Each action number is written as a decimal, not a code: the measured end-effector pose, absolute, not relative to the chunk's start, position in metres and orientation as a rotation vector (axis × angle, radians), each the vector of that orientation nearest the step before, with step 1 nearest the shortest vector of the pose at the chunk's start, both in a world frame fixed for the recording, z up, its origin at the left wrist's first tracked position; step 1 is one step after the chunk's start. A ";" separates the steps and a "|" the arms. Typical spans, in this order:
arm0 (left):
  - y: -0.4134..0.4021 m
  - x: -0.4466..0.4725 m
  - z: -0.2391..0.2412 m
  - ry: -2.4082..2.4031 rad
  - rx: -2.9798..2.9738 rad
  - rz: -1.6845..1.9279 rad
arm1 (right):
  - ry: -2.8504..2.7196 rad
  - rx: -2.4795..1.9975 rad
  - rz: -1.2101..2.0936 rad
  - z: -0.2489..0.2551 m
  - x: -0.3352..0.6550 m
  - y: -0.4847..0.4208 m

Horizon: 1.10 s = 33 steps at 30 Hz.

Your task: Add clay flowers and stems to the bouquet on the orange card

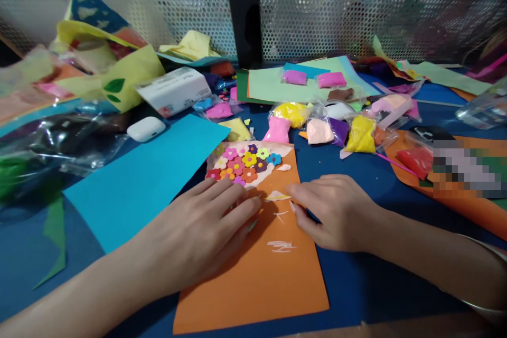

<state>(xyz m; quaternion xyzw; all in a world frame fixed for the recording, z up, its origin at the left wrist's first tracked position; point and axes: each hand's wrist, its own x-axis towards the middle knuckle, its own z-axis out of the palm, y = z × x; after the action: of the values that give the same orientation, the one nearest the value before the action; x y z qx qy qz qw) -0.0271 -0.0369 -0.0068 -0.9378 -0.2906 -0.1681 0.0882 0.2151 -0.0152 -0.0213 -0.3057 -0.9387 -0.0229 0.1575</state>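
Note:
On the orange paper sheet, a pale pink clay shape bears a cluster of colourful flower pieces. Palm down over the sheet's left side lies my left hand, its fingers loosely bent just below the flowers; a bit of green shows by its fingertips. My right hand is at the sheet's right edge, thumb and forefinger closed at the end of a small white-and-yellow clay strip. Whitish scribbles mark the paper below the strip.
Blue paper lies to the left, with a white earbud case behind it. Several bagged clay packs, including a yellow one, sit beyond my hands. A dark phone stands against a perforated panel. Orange paper curls at right.

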 end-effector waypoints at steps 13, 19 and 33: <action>-0.037 -0.028 -0.008 -0.857 -2.776 -0.455 | -2.689 -0.870 -0.056 -0.022 0.214 -0.015; -0.037 -0.027 -0.007 -0.850 -2.773 -0.460 | -2.696 -0.877 -0.045 -0.021 0.214 -0.015; -0.036 -0.027 -0.008 -0.859 -2.783 -0.490 | -2.668 -0.845 -0.072 -0.023 0.214 -0.015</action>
<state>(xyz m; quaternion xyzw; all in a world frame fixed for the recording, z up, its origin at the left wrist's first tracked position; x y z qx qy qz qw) -0.0272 -0.0361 -0.0083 -0.9381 -0.2897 -0.1651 0.0939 0.2138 -0.0146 -0.0226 -0.2976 -0.9391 -0.0253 0.1702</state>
